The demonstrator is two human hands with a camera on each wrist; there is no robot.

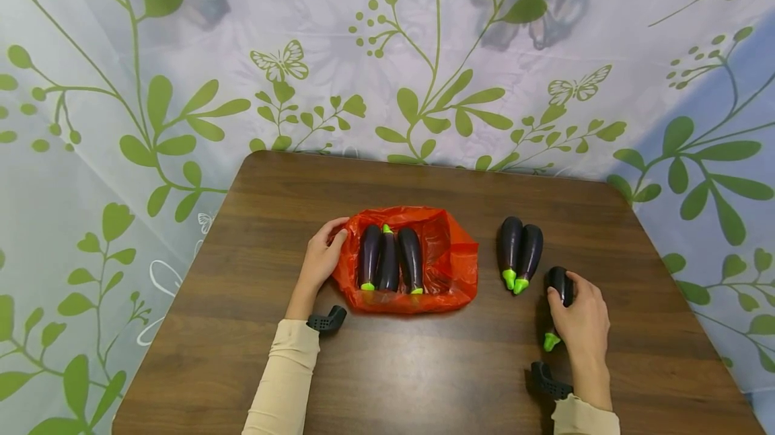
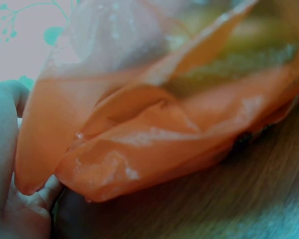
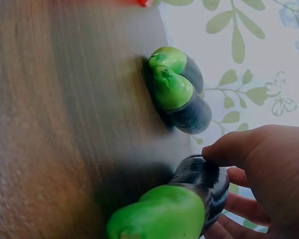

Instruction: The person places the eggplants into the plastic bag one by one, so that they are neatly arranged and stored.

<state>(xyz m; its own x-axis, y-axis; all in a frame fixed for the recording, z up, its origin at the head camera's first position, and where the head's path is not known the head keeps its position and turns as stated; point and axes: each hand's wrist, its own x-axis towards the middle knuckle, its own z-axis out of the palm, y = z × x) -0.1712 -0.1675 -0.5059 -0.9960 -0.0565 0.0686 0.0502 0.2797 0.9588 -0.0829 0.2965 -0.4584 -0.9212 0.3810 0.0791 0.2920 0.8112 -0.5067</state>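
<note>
Eggplant (image 1: 560,284) gripped in my right hand (image 1: 582,321), thumb opposing fingers, at the table's (image 1: 424,361) three-o'clock side; long axis near twelve-to-six, green cap (image 1: 551,341) at six. Red bag (image 1: 463,277) lies between nine and ten o'clock from this grip; my left hand (image 1: 321,259), nearer it, pinches its nine-o'clock edge. No legible brand, label or writing.

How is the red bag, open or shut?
Open. In the head view, the red bag has its mouth spread wide, and you can see three eggplants lying inside.
</note>
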